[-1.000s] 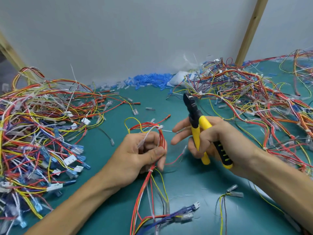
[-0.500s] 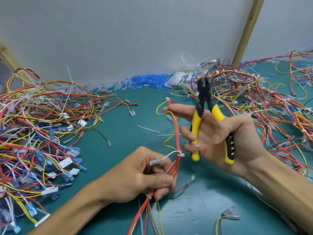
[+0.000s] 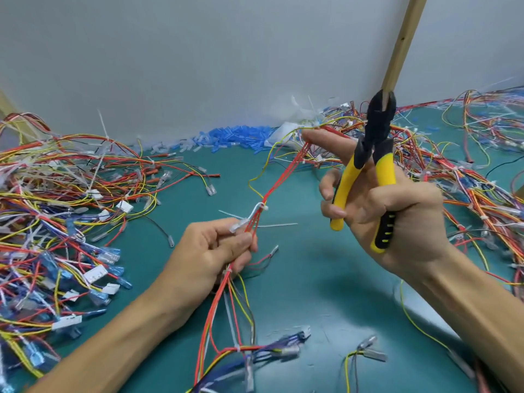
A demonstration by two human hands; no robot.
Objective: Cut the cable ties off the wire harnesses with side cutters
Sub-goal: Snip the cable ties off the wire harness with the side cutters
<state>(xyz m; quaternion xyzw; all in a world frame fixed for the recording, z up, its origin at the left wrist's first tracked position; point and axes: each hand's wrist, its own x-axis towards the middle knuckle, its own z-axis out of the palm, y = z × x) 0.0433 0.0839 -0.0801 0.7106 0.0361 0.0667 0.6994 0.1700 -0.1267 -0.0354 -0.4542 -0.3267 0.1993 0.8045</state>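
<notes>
My left hand (image 3: 211, 252) grips a wire harness (image 3: 279, 180) of red and yellow wires low in the middle. The red strands run up and right to my right hand's outstretched forefinger, which holds them stretched. A white cable tie (image 3: 261, 207) binds the strands just above my left fingers. My right hand (image 3: 388, 211) grips the yellow-handled side cutters (image 3: 371, 163) upright, black jaws slightly apart and pointing up, away from the tie. More of the harness trails down to blue connectors (image 3: 286, 343).
A heap of tangled harnesses (image 3: 56, 208) covers the left of the teal mat (image 3: 312, 279). Another heap (image 3: 453, 165) fills the right. Blue sleeves (image 3: 235, 136) lie along the grey wall. A wooden post (image 3: 402, 43) stands at the back right. Cut ties (image 3: 272, 224) lie mid-mat.
My right hand has lifted up and right, drawing the red wires taut on its forefinger. The cutters rose with it. My left hand kept its grip on the harness.
</notes>
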